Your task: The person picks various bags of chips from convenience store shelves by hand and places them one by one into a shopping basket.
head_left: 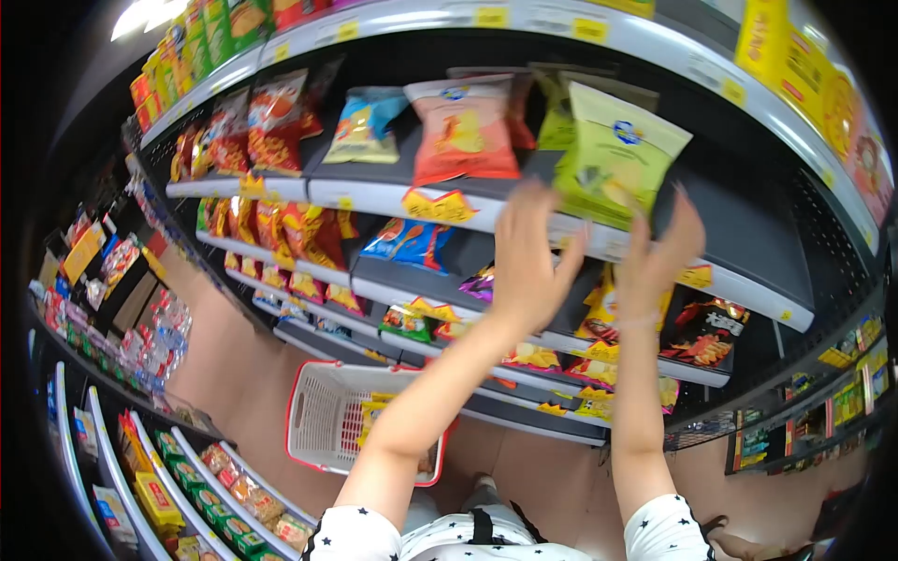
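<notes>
A green chip bag (622, 154) stands at the front of the upper shelf, leaning a little. My right hand (659, 248) is just below its lower right edge, fingers spread; whether a fingertip touches the bag cannot be made out. Lower left of the same bag is my left hand (538, 252), blurred, its fingers apart and nothing in it, in front of the shelf edge (374, 196). A red and pink chip bag (463, 131) stands to the left of the green one, with a blue and cream bag (365, 126) beyond it.
On the floor below is a white basket (309, 411) with a red rim and yellow packages (370, 416) inside. Lower shelves hold more snack bags, among them a black one (706, 329). Another shelf unit with packaged food (229, 486) is at the lower left.
</notes>
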